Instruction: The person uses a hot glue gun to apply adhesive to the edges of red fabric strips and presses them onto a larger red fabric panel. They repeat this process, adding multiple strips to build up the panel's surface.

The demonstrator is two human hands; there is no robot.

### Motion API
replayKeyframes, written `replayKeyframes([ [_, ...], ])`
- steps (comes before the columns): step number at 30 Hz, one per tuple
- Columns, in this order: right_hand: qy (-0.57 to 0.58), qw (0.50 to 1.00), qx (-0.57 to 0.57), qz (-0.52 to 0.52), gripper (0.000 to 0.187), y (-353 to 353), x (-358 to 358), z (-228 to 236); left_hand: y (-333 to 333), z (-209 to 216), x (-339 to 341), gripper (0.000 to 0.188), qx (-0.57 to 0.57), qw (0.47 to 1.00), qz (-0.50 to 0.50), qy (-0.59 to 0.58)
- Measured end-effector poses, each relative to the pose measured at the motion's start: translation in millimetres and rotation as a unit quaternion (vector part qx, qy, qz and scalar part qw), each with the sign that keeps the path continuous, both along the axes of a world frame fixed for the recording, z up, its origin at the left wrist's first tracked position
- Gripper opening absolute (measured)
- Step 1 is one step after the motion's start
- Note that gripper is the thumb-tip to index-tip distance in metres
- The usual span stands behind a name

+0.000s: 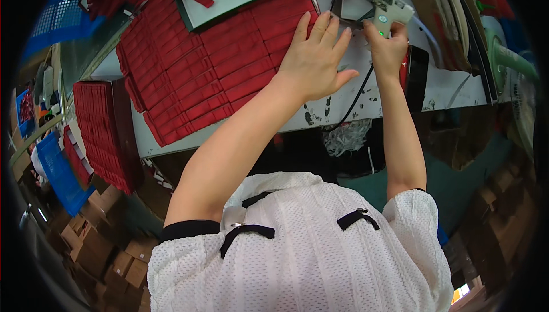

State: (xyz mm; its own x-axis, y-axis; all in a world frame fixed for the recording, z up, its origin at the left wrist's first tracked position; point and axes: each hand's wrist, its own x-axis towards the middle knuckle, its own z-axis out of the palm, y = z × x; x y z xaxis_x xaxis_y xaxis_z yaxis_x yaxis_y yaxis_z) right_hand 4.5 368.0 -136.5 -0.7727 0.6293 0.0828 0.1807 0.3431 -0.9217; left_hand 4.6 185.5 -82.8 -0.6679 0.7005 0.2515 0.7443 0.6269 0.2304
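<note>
My right hand (387, 43) is closed around the handle of a white glue gun (398, 13) with a small green light; its front part is stained and points to the far left. A black cord (358, 92) runs down from near this hand to the table edge. My left hand (314, 60) lies open, palm down and fingers spread, over the right edge of several rows of flat red pieces (211, 69) packed side by side on the white table (326, 112). No object shows in its fingers. A dark flat item (350, 4) lies between both hands and the gun.
A dark-rimmed tray (186, 12) with loose red strips rests on the rows. Another red stack (100, 129) stands off the table's left end. Right of my right hand are a black phone-like object (417, 77) and upright cardboard pieces (426, 9). Cartons (94, 243) lie at lower left.
</note>
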Motion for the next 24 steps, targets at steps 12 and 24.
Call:
replayKeyframes([
  [12, -0.033, 0.972, -0.230, 0.039, 0.024, -2.6, 25.7, 57.1, -9.4, 2.4, -1.5, 0.066, 0.059, 0.998, -0.022, 0.014],
  [24, 0.198, 0.835, -0.513, 0.038, 0.039, -57.1, 160.5, 119.5, -81.4, 9.2, 29.4, 0.080, 0.034, 0.997, -0.049, -0.046],
])
